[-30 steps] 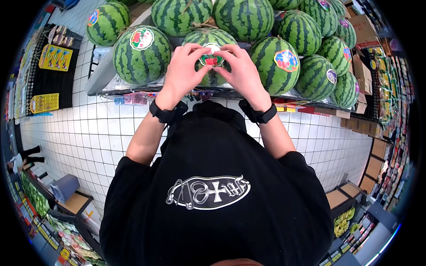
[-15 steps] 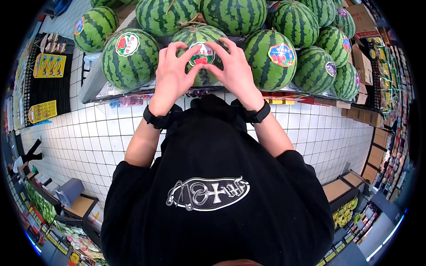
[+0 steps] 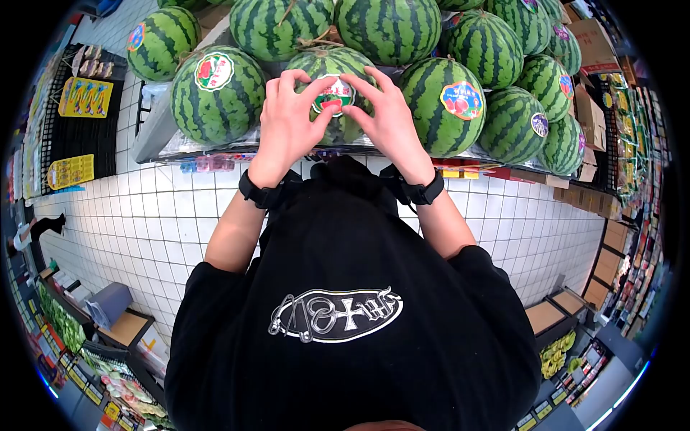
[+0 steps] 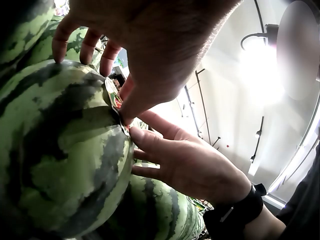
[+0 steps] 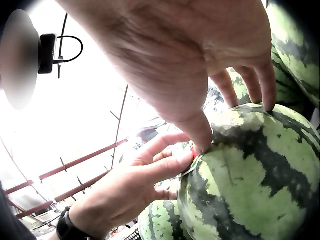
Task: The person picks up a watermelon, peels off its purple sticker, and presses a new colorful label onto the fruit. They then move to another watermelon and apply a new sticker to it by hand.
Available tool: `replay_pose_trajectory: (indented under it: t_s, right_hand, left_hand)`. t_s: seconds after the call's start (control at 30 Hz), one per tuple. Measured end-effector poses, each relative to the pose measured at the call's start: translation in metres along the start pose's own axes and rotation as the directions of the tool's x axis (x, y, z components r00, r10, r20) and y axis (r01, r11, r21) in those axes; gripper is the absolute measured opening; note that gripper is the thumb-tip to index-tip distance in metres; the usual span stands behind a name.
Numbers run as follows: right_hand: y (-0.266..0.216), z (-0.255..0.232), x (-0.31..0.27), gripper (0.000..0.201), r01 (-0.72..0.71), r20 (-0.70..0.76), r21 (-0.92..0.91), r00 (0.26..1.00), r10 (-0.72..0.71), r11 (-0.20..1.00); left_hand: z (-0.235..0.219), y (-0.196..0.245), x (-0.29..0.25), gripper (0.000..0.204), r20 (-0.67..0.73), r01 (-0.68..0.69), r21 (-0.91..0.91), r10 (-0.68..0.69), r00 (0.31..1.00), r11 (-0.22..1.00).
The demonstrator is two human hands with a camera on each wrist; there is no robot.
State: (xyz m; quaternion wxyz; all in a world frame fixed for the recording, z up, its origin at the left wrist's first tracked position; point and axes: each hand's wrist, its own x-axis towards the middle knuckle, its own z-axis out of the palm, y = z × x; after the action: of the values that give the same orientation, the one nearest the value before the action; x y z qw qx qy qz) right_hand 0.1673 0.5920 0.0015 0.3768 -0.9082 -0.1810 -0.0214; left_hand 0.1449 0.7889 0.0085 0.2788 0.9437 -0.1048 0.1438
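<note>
Both thumbs touch the lower part of a round sticker [image 3: 335, 89] on a striped watermelon [image 3: 316, 63] in the front row. My left hand [image 3: 287, 126] has its fingers spread and bent on the melon's left side, and my right hand [image 3: 388, 128] mirrors it on the right. From the left wrist view, the left fingertips rest on the rind [image 4: 55, 165], and the sticker's edge [image 4: 113, 94] stands slightly off it. The right wrist view has the right thumb over the sticker, hiding most of it, with the left thumb beside it.
Labelled watermelons stand on both sides, one at left [image 3: 215, 111] and one at right [image 3: 438, 122], with more piled behind. Cardboard boxes [image 3: 589, 118] are at the right. A dark rack [image 3: 83, 133] stands at the left. White floor tiles [image 3: 172, 215] lie below the stand.
Melons and hands first shifted down-left in the head view, then partly back. The hands stay at the same melon; their fingers now leave more of the sticker showing than a second ago.
</note>
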Motion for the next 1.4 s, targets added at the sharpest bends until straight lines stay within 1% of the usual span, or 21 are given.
replay_pose_trajectory:
  t_s: [0.03, 0.13, 0.27, 0.4, 0.43, 0.5, 0.63, 0.67, 0.77, 0.8, 0.9, 0.93, 1.03, 1.07, 1.17, 1.3, 1.33, 1.4]
  right_hand:
    - [-0.001, 0.000, 0.001, 0.054, -0.012, 0.010, 0.014, 1.000, 0.012, 1.000]
    - [0.000, 0.000, 0.001, 0.056, 0.025, -0.004, 0.012, 1.000, -0.025, 1.000]
    - [-0.001, 0.002, 0.003, 0.058, 0.027, -0.002, 0.003, 1.000, -0.027, 1.000]
    - [0.002, 0.005, -0.002, 0.061, 0.024, -0.002, -0.026, 1.000, -0.024, 0.999]
    - [0.001, 0.005, 0.000, 0.061, 0.031, -0.011, -0.038, 0.999, -0.032, 0.999]
    - [-0.004, 0.003, -0.001, 0.064, -0.001, 0.011, -0.091, 1.000, 0.002, 0.996]
    - [-0.010, 0.006, 0.005, 0.071, -0.009, 0.014, -0.126, 1.000, 0.011, 0.992]
    - [-0.011, 0.006, 0.010, 0.073, -0.009, 0.022, -0.135, 1.000, 0.012, 0.991]
    - [-0.002, 0.010, 0.018, 0.077, 0.023, 0.041, -0.118, 0.999, -0.019, 0.993]
    - [0.000, 0.010, 0.020, 0.077, 0.027, 0.045, -0.113, 0.999, -0.022, 0.993]
    - [0.000, 0.010, 0.022, 0.077, 0.027, 0.065, -0.095, 0.998, -0.021, 0.995]
    - [-0.001, 0.009, 0.024, 0.077, 0.019, 0.072, -0.092, 0.997, -0.013, 0.996]
    - [0.000, 0.008, 0.025, 0.078, 0.015, 0.081, -0.078, 0.997, -0.009, 0.997]
    - [0.000, 0.007, 0.026, 0.078, 0.014, 0.084, -0.073, 0.996, -0.008, 0.997]
    - [-0.004, 0.005, 0.032, 0.079, -0.009, 0.107, -0.038, 0.994, 0.013, 0.999]
    - [-0.005, 0.001, 0.037, 0.076, -0.007, 0.129, -0.004, 0.992, 0.007, 1.000]
    - [-0.004, 0.000, 0.037, 0.075, -0.006, 0.133, 0.009, 0.991, 0.005, 1.000]
    - [-0.004, -0.002, 0.041, 0.072, -0.034, 0.134, 0.019, 0.991, 0.031, 0.999]
  left_hand:
    - [-0.002, 0.000, 0.000, 0.041, 0.012, 0.006, -0.012, -0.006, 1.000, 1.000]
    - [-0.003, -0.006, 0.001, 0.043, 0.050, 0.030, -0.068, -0.027, 0.998, 0.997]
    - [-0.005, -0.014, 0.004, 0.047, 0.072, 0.044, -0.158, -0.033, 0.997, 0.986]
    - [-0.011, -0.023, 0.012, 0.046, 0.115, 0.004, -0.221, 0.022, 0.993, 0.975]
    - [-0.012, -0.025, 0.017, 0.045, 0.141, 0.028, -0.238, 0.006, 0.990, 0.971]
    - [-0.015, -0.026, 0.017, 0.044, 0.201, 0.090, -0.267, -0.036, 0.979, 0.959]
    - [-0.013, -0.035, 0.018, 0.044, 0.219, 0.100, -0.342, -0.024, 0.975, 0.934]
    - [-0.011, -0.038, 0.018, 0.044, 0.188, 0.066, -0.336, -0.002, 0.982, 0.940]
    - [-0.011, -0.037, 0.018, 0.042, 0.246, 0.194, -0.388, -0.102, 0.964, 0.901]
    - [-0.009, -0.036, 0.017, 0.042, 0.202, 0.170, -0.393, -0.095, 0.975, 0.904]
    - [-0.007, -0.030, 0.017, 0.041, 0.150, 0.168, -0.374, -0.119, 0.982, 0.912]
    - [-0.006, -0.032, 0.016, 0.045, 0.152, 0.151, -0.363, -0.102, 0.983, 0.920]
    - [-0.011, -0.024, 0.018, 0.050, 0.183, 0.251, -0.362, -0.195, 0.964, 0.898]
    - [-0.010, -0.025, 0.017, 0.054, 0.190, 0.261, -0.385, -0.201, 0.961, 0.885]
    - [-0.006, -0.026, 0.013, 0.051, 0.143, 0.202, -0.332, -0.163, 0.976, 0.921]
    - [-0.007, -0.023, 0.013, 0.048, 0.179, 0.277, -0.356, -0.226, 0.958, 0.892]
    - [-0.009, -0.021, 0.014, 0.045, 0.195, 0.320, -0.392, -0.262, 0.945, 0.862]
    - [-0.003, -0.024, 0.012, 0.043, 0.163, 0.314, -0.405, -0.270, 0.949, 0.859]
